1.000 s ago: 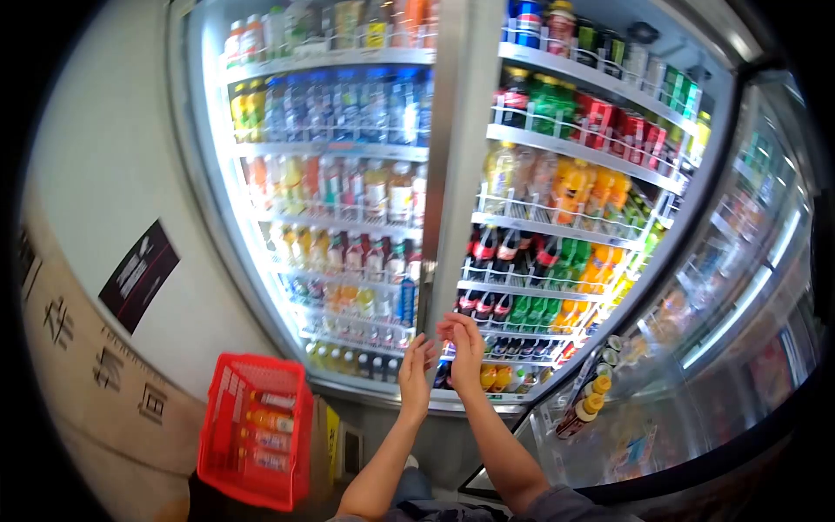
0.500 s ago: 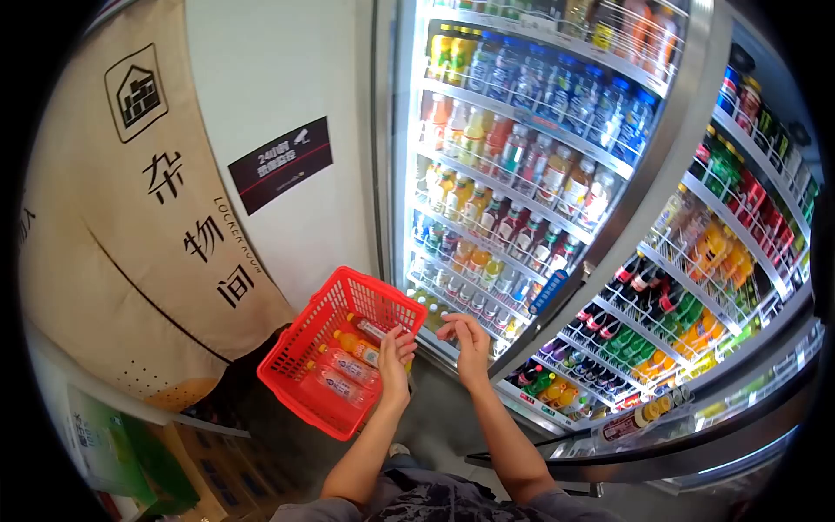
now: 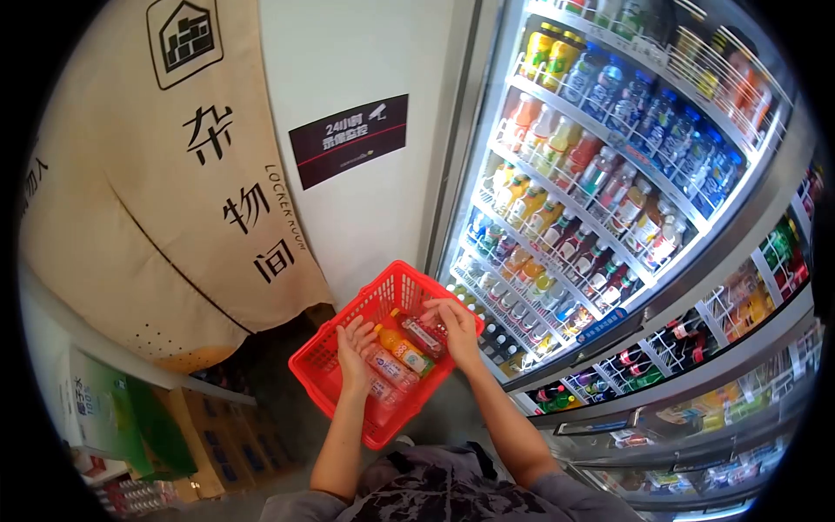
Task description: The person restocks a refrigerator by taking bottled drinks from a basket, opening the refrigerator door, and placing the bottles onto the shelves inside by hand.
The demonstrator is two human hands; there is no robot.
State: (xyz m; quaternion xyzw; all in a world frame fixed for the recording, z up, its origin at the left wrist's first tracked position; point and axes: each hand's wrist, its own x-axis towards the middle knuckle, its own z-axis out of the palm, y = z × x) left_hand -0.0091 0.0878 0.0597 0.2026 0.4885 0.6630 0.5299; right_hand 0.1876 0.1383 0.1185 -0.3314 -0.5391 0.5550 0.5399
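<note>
A red basket (image 3: pixel 315 357) sat in the middle, in front of the person, and four bottles lay inside it on their sides. The dark red bottle (image 3: pixel 422 333) was on the far right, and just beside it was the orange bottle (image 3: pixel 403 352), with a yellow cap. Two clear bottles with pink labels (image 3: pixel 389 367) lay on the near left side of the orange one. The left hand (image 3: pixel 353 344) was over the left part of the basket, with its fingers spread a little and its palm turned in, near the yellow cap (it looked like nothing was in it). The right hand (image 3: pixel 456 325) was over the right part, close to the dark red bottle, with its fingers bent. I could not tell if those fingers pinched anything, because the hand hid its own inside. To the right, past the basket, stood a big bright fridge (image 3: pixel 457 130) with rows of drinks (image 3: pixel 539 209) in many colors. Far to the left hung a tan curtain (image 3: pixel 113 157) with big black writing. A dark sign (image 3: pixel 348 141) was on the white wall (image 3: pixel 357 43) between them. On the near left were a green and white box (image 3: pixel 158 431) and a brown box (image 3: pixel 198 439), close together.
</note>
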